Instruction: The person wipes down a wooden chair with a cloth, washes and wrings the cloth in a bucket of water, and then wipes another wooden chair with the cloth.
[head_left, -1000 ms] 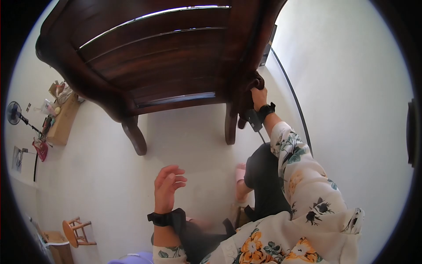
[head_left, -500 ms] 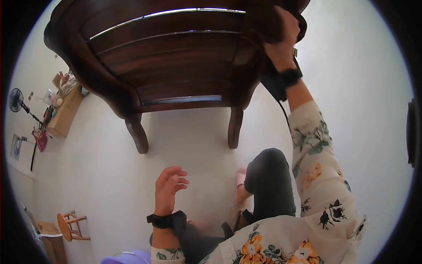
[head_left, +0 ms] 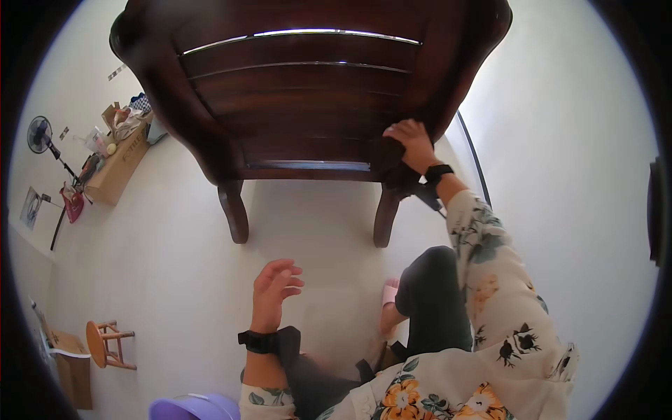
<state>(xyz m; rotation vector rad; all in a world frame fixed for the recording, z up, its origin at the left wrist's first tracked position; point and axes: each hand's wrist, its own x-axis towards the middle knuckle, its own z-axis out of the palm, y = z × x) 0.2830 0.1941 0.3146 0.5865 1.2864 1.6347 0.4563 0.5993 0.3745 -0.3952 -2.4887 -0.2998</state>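
Note:
A dark brown wooden chair [head_left: 301, 112] with slats and curved legs fills the upper middle of the view. My right hand [head_left: 413, 145] presses a dark brown cloth [head_left: 389, 159] against the lower right part of its frame, with the fingers bent over the cloth. The cloth blends with the wood, so its edges are hard to make out. My left hand [head_left: 277, 290] hangs in the air in front of the chair legs, empty, its fingers loosely curled and apart.
At the lower left are a small wooden stool [head_left: 102, 344] and a purple bucket [head_left: 196, 408]. Farther back on the left, a long cardboard box [head_left: 120, 168] bears bags, near a fan [head_left: 40, 134]. A dark cable [head_left: 476, 159] runs along the right.
My right hand rose with the cloth to the chair's upper right side, then came down to its lower right part. My left hand has barely moved. The view has shifted somewhat.

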